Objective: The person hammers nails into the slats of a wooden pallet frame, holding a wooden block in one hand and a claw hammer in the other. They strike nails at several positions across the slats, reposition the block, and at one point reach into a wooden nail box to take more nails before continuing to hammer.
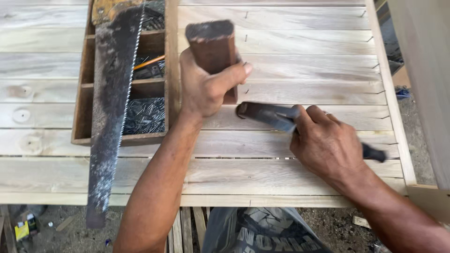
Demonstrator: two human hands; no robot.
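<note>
My left hand (206, 84) grips a short dark reddish-brown wooden block (213, 44), held upright on the pale plank panel (304, 61). My right hand (328, 143) holds a hammer (265, 114) with a dark metal head pointing left, its head just below the block's lower end; the black handle end (375, 153) sticks out past my palm. Both hands sit over the middle planks. Pencil marks run down the planks beside the block.
A rusty hand saw (110, 107) lies across a wooden compartment tray (84, 93) holding nails (145, 116) at the left. A wooden board (422, 70) stands at the right edge. Below the panel's front edge are dirt ground and a dark printed bag (262, 232).
</note>
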